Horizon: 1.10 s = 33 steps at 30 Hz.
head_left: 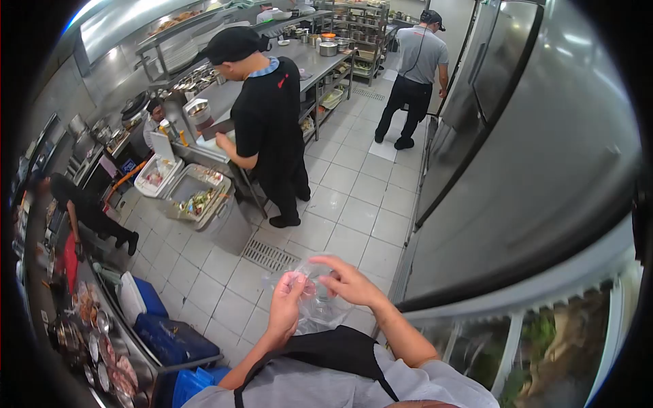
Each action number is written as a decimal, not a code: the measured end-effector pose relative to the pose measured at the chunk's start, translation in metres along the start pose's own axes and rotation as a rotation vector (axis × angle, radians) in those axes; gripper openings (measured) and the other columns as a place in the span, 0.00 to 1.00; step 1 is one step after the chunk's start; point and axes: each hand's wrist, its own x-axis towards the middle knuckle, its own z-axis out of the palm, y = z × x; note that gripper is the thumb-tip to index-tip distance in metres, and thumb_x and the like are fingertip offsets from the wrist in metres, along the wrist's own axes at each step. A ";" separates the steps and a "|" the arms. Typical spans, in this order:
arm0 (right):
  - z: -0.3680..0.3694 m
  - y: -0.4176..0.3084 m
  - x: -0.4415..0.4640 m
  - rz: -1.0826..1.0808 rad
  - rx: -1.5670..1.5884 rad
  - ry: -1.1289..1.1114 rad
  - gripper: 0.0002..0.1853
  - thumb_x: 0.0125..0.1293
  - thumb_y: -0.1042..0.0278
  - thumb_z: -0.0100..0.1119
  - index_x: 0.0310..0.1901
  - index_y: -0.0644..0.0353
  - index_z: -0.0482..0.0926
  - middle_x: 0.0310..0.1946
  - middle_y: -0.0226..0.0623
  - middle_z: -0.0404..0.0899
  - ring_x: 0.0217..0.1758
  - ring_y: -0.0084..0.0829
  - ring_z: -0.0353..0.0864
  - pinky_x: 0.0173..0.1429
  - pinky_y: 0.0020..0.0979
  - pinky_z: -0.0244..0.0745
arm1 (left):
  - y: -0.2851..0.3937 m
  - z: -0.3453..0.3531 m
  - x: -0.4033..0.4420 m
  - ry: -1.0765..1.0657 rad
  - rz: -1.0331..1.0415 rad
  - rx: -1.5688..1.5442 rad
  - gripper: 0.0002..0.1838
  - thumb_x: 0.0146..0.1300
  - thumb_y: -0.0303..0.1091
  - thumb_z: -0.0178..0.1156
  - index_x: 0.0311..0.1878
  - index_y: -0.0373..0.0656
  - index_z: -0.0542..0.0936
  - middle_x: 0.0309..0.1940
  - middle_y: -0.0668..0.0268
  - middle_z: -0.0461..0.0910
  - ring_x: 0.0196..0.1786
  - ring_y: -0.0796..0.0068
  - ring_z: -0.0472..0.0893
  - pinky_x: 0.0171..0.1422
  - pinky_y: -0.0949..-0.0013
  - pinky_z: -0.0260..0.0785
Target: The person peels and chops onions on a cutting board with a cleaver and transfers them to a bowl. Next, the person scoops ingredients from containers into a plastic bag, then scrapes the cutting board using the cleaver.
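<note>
A clear, thin plastic bag (325, 309) hangs in front of my apron, crumpled and see-through. My left hand (288, 302) pinches its upper edge between thumb and fingers. Beside it, my right hand (352, 282) is at the bag's top right side, index finger stretched out toward the left and the other fingers bent below, apart from it. Whether those right fingertips press on the film is hard to make out. Nothing shows inside the bag.
A steel refrigerator (537, 163) stands close on my right. Ahead are a floor drain (270, 257) and a grey bin (228, 228) with food scraps. A person in black (269, 115) holds a knife at a counter. Blue coolers (177, 340) sit at lower left.
</note>
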 end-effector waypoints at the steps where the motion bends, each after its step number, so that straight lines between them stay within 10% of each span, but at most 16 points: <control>1: -0.027 0.014 0.021 -0.007 -0.135 0.103 0.26 0.75 0.66 0.60 0.73 0.59 0.70 0.61 0.42 0.77 0.41 0.27 0.83 0.45 0.31 0.83 | -0.012 -0.009 0.043 -0.043 0.018 -0.002 0.08 0.79 0.36 0.58 0.53 0.42 0.77 0.43 0.69 0.82 0.45 0.77 0.81 0.57 0.68 0.74; 5: -0.150 0.078 0.104 -0.168 -0.900 0.421 0.36 0.71 0.67 0.65 0.77 0.58 0.63 0.71 0.51 0.70 0.59 0.42 0.83 0.60 0.36 0.80 | -0.007 0.011 0.200 -0.101 -0.162 -0.049 0.09 0.79 0.35 0.57 0.53 0.40 0.78 0.44 0.68 0.83 0.46 0.76 0.82 0.58 0.67 0.74; 12: -0.321 0.034 0.207 -0.102 -0.434 0.492 0.23 0.69 0.69 0.67 0.63 0.64 0.74 0.45 0.46 0.87 0.50 0.46 0.87 0.58 0.40 0.81 | 0.037 0.106 0.446 -0.302 -0.334 0.015 0.11 0.80 0.37 0.56 0.56 0.40 0.77 0.51 0.63 0.84 0.57 0.68 0.84 0.66 0.60 0.73; 19: -0.487 0.090 0.327 0.257 -0.286 0.357 0.18 0.82 0.58 0.51 0.54 0.66 0.81 0.44 0.49 0.85 0.47 0.40 0.88 0.49 0.38 0.80 | 0.064 0.210 0.671 -0.334 -0.265 -0.421 0.10 0.80 0.39 0.54 0.48 0.44 0.77 0.49 0.63 0.84 0.59 0.67 0.82 0.67 0.59 0.71; 23: -0.604 0.116 0.419 0.068 -0.194 0.301 0.18 0.82 0.59 0.50 0.56 0.66 0.81 0.47 0.50 0.85 0.44 0.40 0.87 0.47 0.41 0.81 | 0.038 0.199 0.824 -0.525 -0.338 -0.746 0.10 0.79 0.40 0.53 0.47 0.44 0.78 0.42 0.65 0.81 0.47 0.68 0.80 0.60 0.62 0.73; 24: -0.635 0.119 0.447 0.117 -0.156 0.248 0.18 0.81 0.63 0.52 0.63 0.65 0.77 0.52 0.52 0.83 0.50 0.46 0.85 0.55 0.42 0.81 | 0.072 0.248 0.828 0.003 -0.322 -0.514 0.10 0.78 0.40 0.54 0.44 0.45 0.77 0.31 0.70 0.75 0.36 0.74 0.74 0.45 0.69 0.70; 28: -0.738 0.146 0.569 -0.103 -0.460 0.216 0.28 0.74 0.70 0.57 0.74 0.61 0.65 0.63 0.56 0.77 0.62 0.56 0.78 0.66 0.42 0.74 | 0.078 0.251 0.927 -0.194 -0.376 -0.295 0.09 0.77 0.41 0.57 0.45 0.47 0.77 0.23 0.78 0.65 0.24 0.84 0.63 0.30 0.77 0.54; 33: -0.838 0.139 0.736 -0.129 -0.554 0.080 0.30 0.71 0.73 0.62 0.73 0.62 0.67 0.66 0.52 0.75 0.47 0.40 0.88 0.54 0.39 0.82 | 0.110 0.288 1.058 -0.093 -0.280 -0.131 0.04 0.74 0.32 0.63 0.43 0.50 0.77 0.23 0.82 0.65 0.19 0.90 0.59 0.23 0.80 0.49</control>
